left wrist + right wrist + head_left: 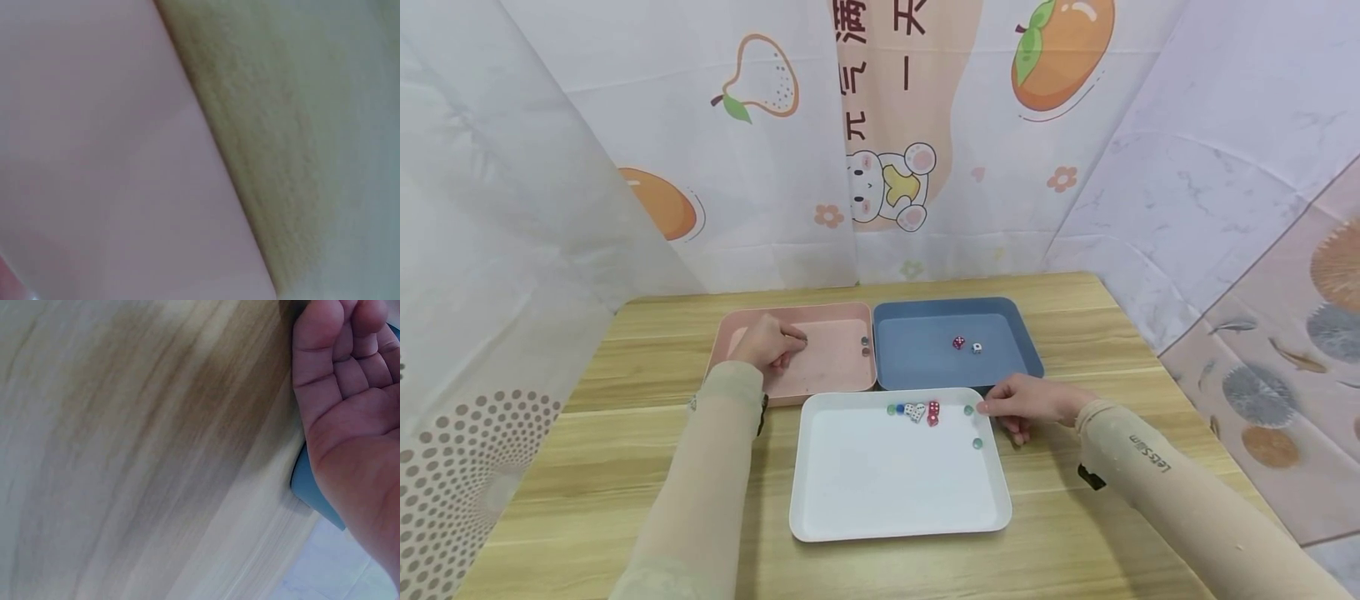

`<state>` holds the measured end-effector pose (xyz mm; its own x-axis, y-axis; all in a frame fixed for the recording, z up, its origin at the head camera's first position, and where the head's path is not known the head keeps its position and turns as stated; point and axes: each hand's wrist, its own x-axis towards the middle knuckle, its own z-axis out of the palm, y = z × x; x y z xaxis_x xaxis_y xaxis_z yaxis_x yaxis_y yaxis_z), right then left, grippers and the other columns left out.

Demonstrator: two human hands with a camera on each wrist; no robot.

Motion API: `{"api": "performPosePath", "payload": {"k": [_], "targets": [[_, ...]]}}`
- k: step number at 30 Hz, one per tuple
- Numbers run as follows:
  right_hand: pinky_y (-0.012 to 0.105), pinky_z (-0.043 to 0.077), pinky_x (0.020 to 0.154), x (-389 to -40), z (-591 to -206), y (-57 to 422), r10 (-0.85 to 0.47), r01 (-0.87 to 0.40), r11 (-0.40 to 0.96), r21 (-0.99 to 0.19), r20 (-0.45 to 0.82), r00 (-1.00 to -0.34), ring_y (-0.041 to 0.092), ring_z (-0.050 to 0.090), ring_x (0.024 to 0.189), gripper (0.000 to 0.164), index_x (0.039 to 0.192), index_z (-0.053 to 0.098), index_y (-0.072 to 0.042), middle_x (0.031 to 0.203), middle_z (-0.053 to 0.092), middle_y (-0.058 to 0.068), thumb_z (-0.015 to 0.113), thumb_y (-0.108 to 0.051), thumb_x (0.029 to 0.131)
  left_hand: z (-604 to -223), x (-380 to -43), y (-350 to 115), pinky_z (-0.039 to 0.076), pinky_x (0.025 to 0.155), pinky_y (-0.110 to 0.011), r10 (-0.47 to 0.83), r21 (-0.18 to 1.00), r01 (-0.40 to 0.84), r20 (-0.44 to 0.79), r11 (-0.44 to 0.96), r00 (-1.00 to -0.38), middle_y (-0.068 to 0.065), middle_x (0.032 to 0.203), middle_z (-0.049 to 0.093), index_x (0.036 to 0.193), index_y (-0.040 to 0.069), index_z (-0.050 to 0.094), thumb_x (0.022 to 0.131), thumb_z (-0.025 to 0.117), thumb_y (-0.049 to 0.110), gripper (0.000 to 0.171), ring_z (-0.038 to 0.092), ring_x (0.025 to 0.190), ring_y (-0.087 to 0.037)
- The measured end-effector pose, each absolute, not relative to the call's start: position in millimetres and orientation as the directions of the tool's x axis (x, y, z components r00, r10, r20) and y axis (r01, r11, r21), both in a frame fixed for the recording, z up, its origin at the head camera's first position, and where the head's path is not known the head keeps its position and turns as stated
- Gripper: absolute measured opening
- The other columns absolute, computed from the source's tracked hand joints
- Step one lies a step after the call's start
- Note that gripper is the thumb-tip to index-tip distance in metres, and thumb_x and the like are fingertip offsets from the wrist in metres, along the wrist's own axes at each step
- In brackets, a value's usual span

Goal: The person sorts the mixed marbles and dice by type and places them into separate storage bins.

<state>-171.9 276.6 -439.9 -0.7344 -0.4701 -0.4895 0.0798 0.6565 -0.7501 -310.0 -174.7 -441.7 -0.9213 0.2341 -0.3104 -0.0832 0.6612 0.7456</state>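
Note:
My left hand (767, 340) is over the pink tray (838, 315), its thumb and forefinger pinching what looks like a small dark-green glass bead (806, 338). Farther right in that tray lie a green bead (865, 341) and a brownish bead (866, 352). My right hand (1028, 398) hovers at the far right corner of the white tray (880, 492). Its forefinger points toward a green bead (968, 410), with a slight gap between them; the other fingers curl under. Another green bead (977, 443) lies nearer me. The left wrist view shows only blurred tray and wood.
Along the white tray's far side lie a green bead (891, 409), a blue bead (901, 409), white dice (917, 412) and red dice (933, 408). The blue tray (917, 367) holds a red die (958, 342) and a white die (977, 347). Wooden tabletop (587, 467) surrounds the trays.

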Motion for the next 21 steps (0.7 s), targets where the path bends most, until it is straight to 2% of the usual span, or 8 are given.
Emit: {"api": "performPosePath", "payload": {"k": [5, 12, 17, 21], "targets": [[0.03, 0.054, 0.056, -171.0, -439.5, 276.4, -0.467, 0.091, 0.649, -0.755, -0.49, -0.736, 0.017, 0.06, 0.052, 0.047, 0.078, 0.063, 0.0, 0.058, 0.056, 0.006, 0.062, -0.04, 0.102, -439.8, -307.3, -172.0, 0.049, 0.048, -0.027, 0.232, 0.73, -0.073, -0.308, 0.679, -0.923, -0.006, 0.055, 0.057, 0.124, 0.002, 0.072, 0.099, 0.067, 0.012, 0.027, 0.046, 0.043, -0.013], [0.03, 0.054, 0.055, -171.0, -440.6, 275.6, -0.475, 0.084, 0.643, -0.761, -0.482, -0.736, 0.018, 0.06, 0.052, 0.047, 0.077, 0.062, 0.001, 0.058, 0.056, 0.006, 0.062, -0.039, 0.102, -436.4, -306.7, -171.5, 0.043, 0.046, -0.025, 0.25, 0.746, -0.053, -0.288, 0.664, -0.924, -0.006, 0.053, 0.056, 0.137, 0.002, 0.064, 0.099, 0.069, 0.017, 0.042, 0.045, 0.043, -0.013], [0.029, 0.054, 0.055, -171.4, -440.6, 275.9, -0.477, 0.07, 0.648, -0.758, -0.476, -0.739, 0.017, 0.06, 0.051, 0.048, 0.076, 0.062, 0.0, 0.057, 0.056, 0.006, 0.062, -0.04, 0.103, -418.2, -301.3, -168.7, 0.037, 0.054, -0.027, 0.255, 0.737, -0.038, -0.281, 0.675, -0.925, -0.001, 0.055, 0.05, 0.133, 0.008, 0.068, 0.098, 0.071, 0.023, 0.038, 0.045, 0.05, -0.015], [0.03, 0.054, 0.055, -171.5, -440.8, 276.2, -0.477, 0.068, 0.649, -0.757, -0.475, -0.739, 0.017, 0.06, 0.051, 0.048, 0.076, 0.062, 0.0, 0.057, 0.057, 0.006, 0.062, -0.04, 0.103, -400.5, -290.8, -158.7, 0.04, 0.061, -0.029, 0.288, 0.743, -0.026, -0.291, 0.669, -0.912, -0.002, 0.058, 0.052, 0.131, 0.012, 0.071, 0.099, 0.07, 0.025, 0.035, 0.049, 0.054, -0.016]]}}
